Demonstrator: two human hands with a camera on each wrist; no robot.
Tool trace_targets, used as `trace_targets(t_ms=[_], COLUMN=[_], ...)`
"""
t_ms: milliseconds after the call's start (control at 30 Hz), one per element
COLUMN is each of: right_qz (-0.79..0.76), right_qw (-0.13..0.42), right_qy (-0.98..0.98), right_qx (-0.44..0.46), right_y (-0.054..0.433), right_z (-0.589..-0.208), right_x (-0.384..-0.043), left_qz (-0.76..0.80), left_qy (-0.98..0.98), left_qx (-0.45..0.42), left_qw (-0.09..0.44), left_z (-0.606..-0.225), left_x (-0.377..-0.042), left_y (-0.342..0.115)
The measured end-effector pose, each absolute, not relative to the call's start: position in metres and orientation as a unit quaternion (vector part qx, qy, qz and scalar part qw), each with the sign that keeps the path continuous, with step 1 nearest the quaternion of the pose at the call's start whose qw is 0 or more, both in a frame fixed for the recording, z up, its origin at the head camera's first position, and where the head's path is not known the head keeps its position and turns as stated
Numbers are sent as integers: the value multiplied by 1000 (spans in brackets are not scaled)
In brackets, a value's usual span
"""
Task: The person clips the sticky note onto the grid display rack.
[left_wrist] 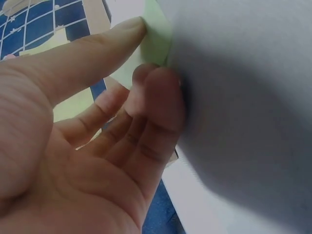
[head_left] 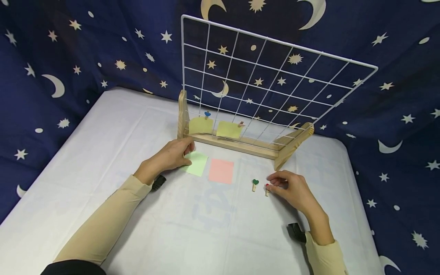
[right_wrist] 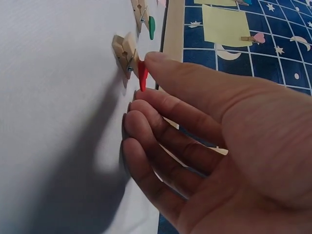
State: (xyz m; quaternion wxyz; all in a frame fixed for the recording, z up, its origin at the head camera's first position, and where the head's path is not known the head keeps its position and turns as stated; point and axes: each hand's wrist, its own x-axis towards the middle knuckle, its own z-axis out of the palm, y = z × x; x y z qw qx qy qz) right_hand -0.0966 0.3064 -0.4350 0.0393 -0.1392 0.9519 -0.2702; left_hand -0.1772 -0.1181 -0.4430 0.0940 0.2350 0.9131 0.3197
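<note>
My left hand (head_left: 173, 153) is at the left edge of a pale green sticky note (head_left: 197, 164) on the table. Its thumb reaches the note, and a gap separates thumb from fingertips in the left wrist view. To the note's right lies a pink sticky note (head_left: 221, 171). My right hand (head_left: 295, 190) is beside a small wooden clothespin with a red heart (right_wrist: 143, 75). The thumb tip is at the heart; the index fingertip lies near its other end, without a clear pinch. A clothespin with a green heart (head_left: 255, 182) lies to the left.
A white wire grid (head_left: 268, 76) stands in a wooden base (head_left: 230, 145) behind the notes. Two yellow notes hang on it, one by a blue-topped clothespin (head_left: 207, 114), the other by a pink-heart clothespin (right_wrist: 254, 38). White cloth (head_left: 165, 229) covers the table.
</note>
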Motion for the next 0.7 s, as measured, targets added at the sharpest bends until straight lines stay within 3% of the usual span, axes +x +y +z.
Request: trace_targets(t_ms=[700], right_qz=[-269], right_qw=[80], right_qy=[950], right_qx=[-134], right_y=[307], right_z=[-433], right_x=[-95], left_qz=[332], left_qy=[913], left_qx=[233], left_qw=[45], left_z=[-445], left_x=[-179], left_y=[-119])
